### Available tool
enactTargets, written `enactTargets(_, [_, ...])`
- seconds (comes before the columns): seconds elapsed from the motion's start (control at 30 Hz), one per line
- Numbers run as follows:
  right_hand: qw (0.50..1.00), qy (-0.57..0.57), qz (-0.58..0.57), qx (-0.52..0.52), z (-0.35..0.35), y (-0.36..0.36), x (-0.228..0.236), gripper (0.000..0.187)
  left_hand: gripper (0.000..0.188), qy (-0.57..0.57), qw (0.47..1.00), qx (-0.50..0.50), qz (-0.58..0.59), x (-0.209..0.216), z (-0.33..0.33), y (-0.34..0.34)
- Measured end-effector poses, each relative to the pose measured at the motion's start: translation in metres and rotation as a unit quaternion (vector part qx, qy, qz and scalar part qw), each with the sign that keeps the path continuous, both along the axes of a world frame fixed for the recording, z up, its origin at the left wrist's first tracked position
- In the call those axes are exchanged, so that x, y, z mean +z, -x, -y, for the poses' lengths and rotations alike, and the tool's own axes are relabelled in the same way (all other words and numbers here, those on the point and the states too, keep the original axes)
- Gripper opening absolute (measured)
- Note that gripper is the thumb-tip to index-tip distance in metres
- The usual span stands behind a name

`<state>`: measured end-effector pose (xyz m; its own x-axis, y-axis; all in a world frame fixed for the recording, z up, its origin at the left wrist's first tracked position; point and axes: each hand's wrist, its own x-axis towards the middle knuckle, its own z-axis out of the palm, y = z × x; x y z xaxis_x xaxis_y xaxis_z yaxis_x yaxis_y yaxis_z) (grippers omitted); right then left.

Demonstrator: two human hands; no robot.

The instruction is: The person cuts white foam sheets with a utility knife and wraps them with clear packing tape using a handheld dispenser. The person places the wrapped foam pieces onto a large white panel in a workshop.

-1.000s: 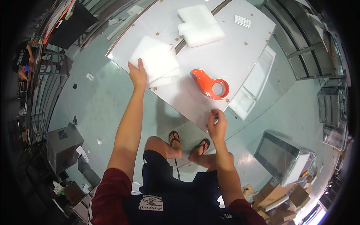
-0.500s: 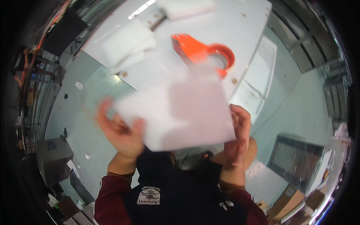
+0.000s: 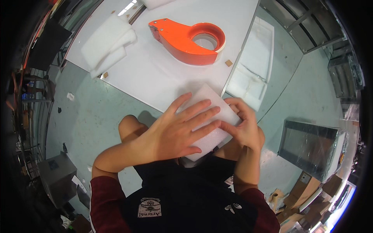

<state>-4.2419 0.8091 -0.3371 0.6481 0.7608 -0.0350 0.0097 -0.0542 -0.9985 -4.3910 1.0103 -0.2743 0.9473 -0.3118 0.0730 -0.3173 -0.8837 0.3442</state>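
In front of my lap, near the table's closest corner, I hold a white foam sheet (image 3: pixel 222 105) that looks folded into a small block. My left hand (image 3: pixel 173 130) lies flat across its top with fingers spread. My right hand (image 3: pixel 246 126) grips the right edge, its thumb on top and the fingers bent around the side. Beyond the foam, an orange tape dispenser (image 3: pixel 180 47) rests on the white table (image 3: pixel 155 81); neither hand touches it.
More white foam pieces (image 3: pixel 105 44) lie at the table's left, and another foam piece (image 3: pixel 155 3) at its far edge. A white framed panel (image 3: pixel 252 64) is right of the table. A film-wrapped box (image 3: pixel 307 147) and cardboard boxes (image 3: pixel 301 190) stand right; a grey box (image 3: pixel 58 173) stands left.
The foam sheet went from spread wide between both hands to a smaller, folded shape. My left hand moved right onto its top. The view shifted, so the table appears higher and further left.
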Motion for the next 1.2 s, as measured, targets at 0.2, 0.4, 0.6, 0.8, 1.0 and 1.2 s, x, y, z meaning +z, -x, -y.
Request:
enactTargets(0.2, [0.956,0.015,0.285,-0.069,-0.016,-0.018,0.041,0.047,0.087,-0.072,0.993,0.02,0.095,-0.02,-0.004,-0.007])
enactTargets(0.4, [0.791,-0.026,0.61,-0.027,-0.113,-0.046,0.084,0.048,0.086,-0.091,0.981,0.045,0.164,-0.034,0.0,-0.001])
enactTargets(0.6, [0.79,0.276,0.543,0.063,-0.16,-0.056,0.086,0.057,0.075,-0.083,0.973,0.071,0.202,-0.035,0.002,0.005])
enactTargets(0.8, [0.988,-0.043,0.135,-0.067,-0.009,-0.039,0.13,0.067,0.081,-0.071,0.971,0.099,0.205,-0.039,0.005,0.008])
enactTargets(1.0, [0.994,-0.034,-0.099,-0.036,0.064,0.009,0.045,0.112,0.065,0.011,0.971,0.123,0.207,-0.047,0.006,0.012])
enactTargets(1.2, [0.98,-0.166,-0.1,-0.043,0.06,0.012,0.003,0.088,0.06,0.012,0.974,0.107,0.201,-0.044,0.0,0.011])
